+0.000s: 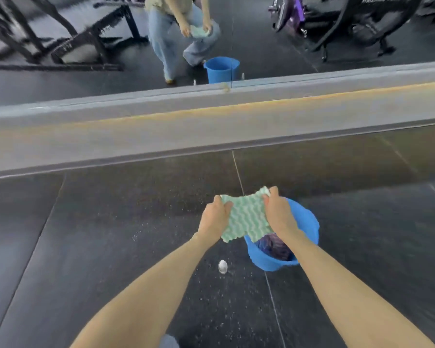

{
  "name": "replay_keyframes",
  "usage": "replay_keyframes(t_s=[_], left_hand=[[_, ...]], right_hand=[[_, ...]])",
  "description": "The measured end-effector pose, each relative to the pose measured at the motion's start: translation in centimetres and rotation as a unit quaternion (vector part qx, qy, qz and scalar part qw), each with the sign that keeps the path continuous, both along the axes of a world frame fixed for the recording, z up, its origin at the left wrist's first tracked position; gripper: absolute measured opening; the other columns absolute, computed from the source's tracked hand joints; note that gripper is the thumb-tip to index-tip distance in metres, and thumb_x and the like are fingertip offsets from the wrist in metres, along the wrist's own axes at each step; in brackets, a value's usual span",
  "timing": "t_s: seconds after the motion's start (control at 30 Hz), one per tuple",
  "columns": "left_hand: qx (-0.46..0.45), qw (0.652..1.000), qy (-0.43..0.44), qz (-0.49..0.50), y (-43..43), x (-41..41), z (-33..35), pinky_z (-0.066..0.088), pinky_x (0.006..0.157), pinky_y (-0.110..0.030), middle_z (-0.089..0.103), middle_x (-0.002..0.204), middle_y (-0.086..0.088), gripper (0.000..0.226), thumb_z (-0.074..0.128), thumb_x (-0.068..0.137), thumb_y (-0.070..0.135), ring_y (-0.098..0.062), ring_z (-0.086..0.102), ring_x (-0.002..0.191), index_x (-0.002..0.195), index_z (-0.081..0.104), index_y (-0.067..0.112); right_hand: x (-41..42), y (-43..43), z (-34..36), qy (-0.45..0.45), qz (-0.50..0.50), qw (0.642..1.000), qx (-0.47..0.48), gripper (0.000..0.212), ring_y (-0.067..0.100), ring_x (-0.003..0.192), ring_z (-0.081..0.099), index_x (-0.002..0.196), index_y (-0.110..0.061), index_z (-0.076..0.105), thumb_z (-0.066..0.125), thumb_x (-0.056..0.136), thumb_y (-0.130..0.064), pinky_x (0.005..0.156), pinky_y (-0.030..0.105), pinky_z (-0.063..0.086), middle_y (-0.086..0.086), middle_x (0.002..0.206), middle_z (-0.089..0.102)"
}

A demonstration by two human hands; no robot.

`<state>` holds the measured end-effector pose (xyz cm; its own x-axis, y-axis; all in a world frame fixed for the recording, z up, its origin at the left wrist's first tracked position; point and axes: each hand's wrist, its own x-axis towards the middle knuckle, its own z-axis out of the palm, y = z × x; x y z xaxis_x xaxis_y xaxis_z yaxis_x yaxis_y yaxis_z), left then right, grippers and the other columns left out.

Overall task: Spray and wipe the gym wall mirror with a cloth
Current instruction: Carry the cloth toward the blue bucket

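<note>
1. Two bare forearms reach forward over a black floor (106, 247) of rubber mats, speckled with white and split by thin seams.
2. A small white object (222, 266), too blurred to identify, stands on the floor just left of the bucket (309, 222).
3. The left hand (215, 217) and right hand (279, 214) each pinch a side of the cloth (248, 217), fingers curled into it, holding it spread between them above the bucket's left rim.
4. The cloth is nubby, with green-and-white wavy stripes.
5. The bucket is round blue plastic, with something dark purple inside.
6. Beyond, a grey ledge (161, 131) with a yellow stripe runs along the wall.
7. Above it, the mirror (261, 46) reflects the person, the bucket and black gym machines.
</note>
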<state>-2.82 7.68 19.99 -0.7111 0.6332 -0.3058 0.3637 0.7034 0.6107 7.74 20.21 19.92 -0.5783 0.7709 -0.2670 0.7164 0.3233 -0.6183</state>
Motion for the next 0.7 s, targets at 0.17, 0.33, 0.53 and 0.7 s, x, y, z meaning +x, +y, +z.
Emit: replay_keyframes(t_s=[0.17,0.33,0.53,0.7], left_hand=[[-0.017,0.999,0.006,0.032,2.1,0.7,-11.2,0.038,0.069,-0.035,0.059,0.112,-0.026,0.036,0.032,0.103,0.026,-0.040,0.057,0.102,0.117,0.040,-0.006],[0.005,0.999,0.018,0.045,4.0,1.6,-18.7,0.039,0.068,-0.038,0.060,0.109,-0.027,0.034,0.032,0.102,0.023,-0.041,0.058,0.099,0.120,0.035,-0.006],[-0.106,0.993,0.047,0.009,4.0,3.0,-21.0,0.042,0.085,-0.042,0.057,0.117,-0.019,0.032,0.027,0.101,0.021,-0.037,0.055,0.106,0.124,0.038,0.001],[-0.027,0.989,-0.090,0.114,5.4,1.6,-21.4,0.052,0.087,-0.040,0.056,0.120,-0.018,0.031,0.042,0.094,0.017,-0.035,0.059,0.105,0.119,0.047,-0.001]], right_hand=[[0.1,2.0,-11.8,-0.009,0.048,0.996,0.069,0.022,0.032,0.072,0.052,0.107,-0.005,0.037,0.027,0.105,-0.025,0.054,0.038,0.029,0.006,0.071,0.046],[0.8,3.5,-18.8,0.000,0.038,0.998,0.049,0.024,0.033,0.084,0.052,0.100,-0.007,0.036,0.026,0.105,-0.028,0.065,0.039,0.034,0.013,0.087,0.053],[1.0,2.5,-21.3,0.015,-0.020,0.996,-0.088,0.037,0.035,0.106,0.050,0.121,-0.003,0.041,0.016,0.103,-0.022,0.090,0.043,0.040,0.018,0.117,0.054],[0.0,2.8,-22.7,0.016,-0.055,0.992,-0.112,0.035,0.032,0.109,0.051,0.126,-0.007,0.037,0.022,0.102,-0.027,0.085,0.038,0.036,0.013,0.127,0.051]])
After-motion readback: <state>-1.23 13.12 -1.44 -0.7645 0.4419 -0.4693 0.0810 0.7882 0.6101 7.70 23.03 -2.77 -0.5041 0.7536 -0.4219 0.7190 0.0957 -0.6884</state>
